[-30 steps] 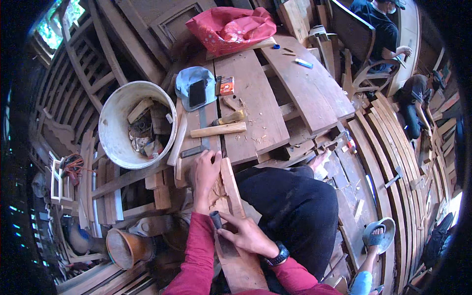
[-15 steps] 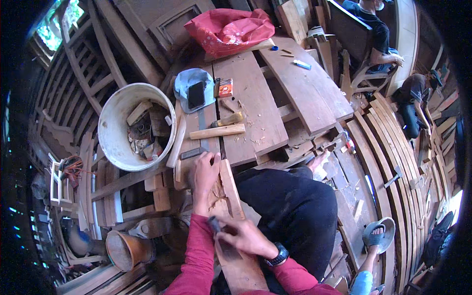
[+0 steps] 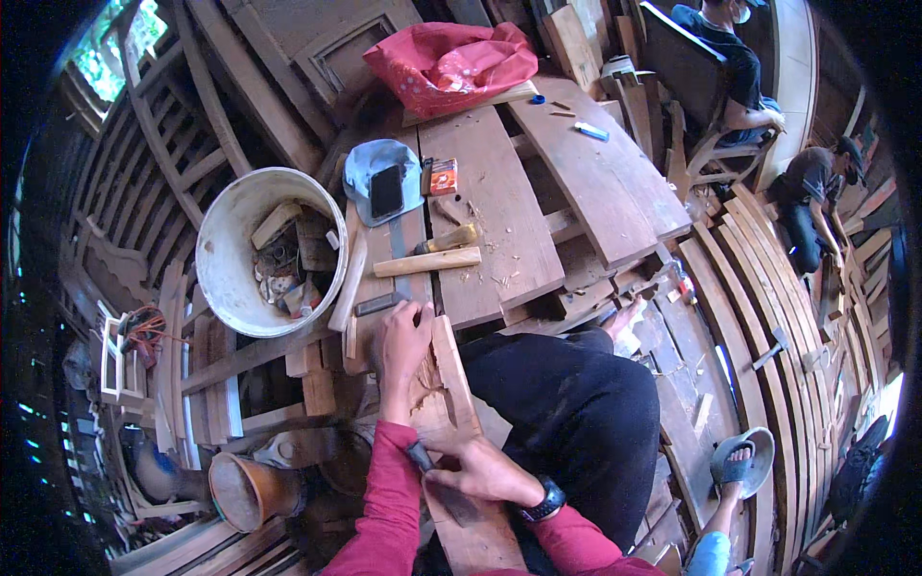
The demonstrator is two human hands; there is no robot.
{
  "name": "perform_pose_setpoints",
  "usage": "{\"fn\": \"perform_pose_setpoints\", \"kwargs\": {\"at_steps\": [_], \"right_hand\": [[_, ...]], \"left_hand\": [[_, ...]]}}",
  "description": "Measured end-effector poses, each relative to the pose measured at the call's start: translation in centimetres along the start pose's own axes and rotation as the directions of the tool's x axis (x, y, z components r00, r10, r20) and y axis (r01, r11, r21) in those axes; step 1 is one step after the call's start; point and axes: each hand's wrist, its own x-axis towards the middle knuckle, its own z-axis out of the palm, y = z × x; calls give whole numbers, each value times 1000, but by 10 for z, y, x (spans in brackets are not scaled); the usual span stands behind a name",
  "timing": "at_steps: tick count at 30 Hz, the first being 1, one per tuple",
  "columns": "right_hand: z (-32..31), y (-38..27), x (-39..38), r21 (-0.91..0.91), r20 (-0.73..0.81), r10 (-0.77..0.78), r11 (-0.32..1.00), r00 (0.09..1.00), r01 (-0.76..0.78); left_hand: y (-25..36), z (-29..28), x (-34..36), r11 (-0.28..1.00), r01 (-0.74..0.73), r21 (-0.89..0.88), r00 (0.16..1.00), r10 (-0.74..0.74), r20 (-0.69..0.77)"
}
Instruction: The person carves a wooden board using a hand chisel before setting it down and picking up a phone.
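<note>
Evidently long brown wooden board (image 3: pixel 461 408) lies just left of black-trousered leg (image 3: pixel 576 413). Likely stiff, fairly heavy, splintery at chipped hollow (image 3: pixel 432 386); best held by long edges. Left of leg: right hand (image 3: pixel 488 469), fingers wrapped round dark cylindrical tool (image 3: pixel 420 456); left hand (image 3: pixel 404 344) at board's far end, fingers curled, cannot tell if clamped. Leg blocks board's right side; white round plastic bucket (image 3: pixel 217 252) well left of leg.

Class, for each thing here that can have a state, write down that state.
White round plastic bucket: open, holding scraps
Soft red patterned bag: crumpled
Black rectangular phone: lying on blue cloth cap
Long brown wooden board: partly carved
Dark round-ended tool: held in right hand
Black wristwatch: worn
</note>
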Motion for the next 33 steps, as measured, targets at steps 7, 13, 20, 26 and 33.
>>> {"fn": "perform_pose_setpoints", "kwargs": {"at_steps": [7, 13, 20, 26, 33], "right_hand": [[-6, -2, -4, 104, -32, 38, 994, 999, -34], [-18, -21, 0, 130, -90, 298, 950, 950, -285], [-8, -22, -1, 168, -179, 218, 968, 959, -189], [-6, -2, -4, 53, -39, -39, 998, 998, 41], [-10, -11, -4, 118, -31, 60, 991, 998, -56]], "left_hand": [[4, 6, 1, 999, -45, -20, 999, 44, -6], [4, 5, 1, 998, -43, -47, 999, 42, -25], [0, 5, 0, 997, -48, -68, 999, 46, -28], [-1, 15, 3, 998, -53, -45, 999, 53, 3], [-3, 12, 0, 997, -44, -70, 999, 41, -32]]}}
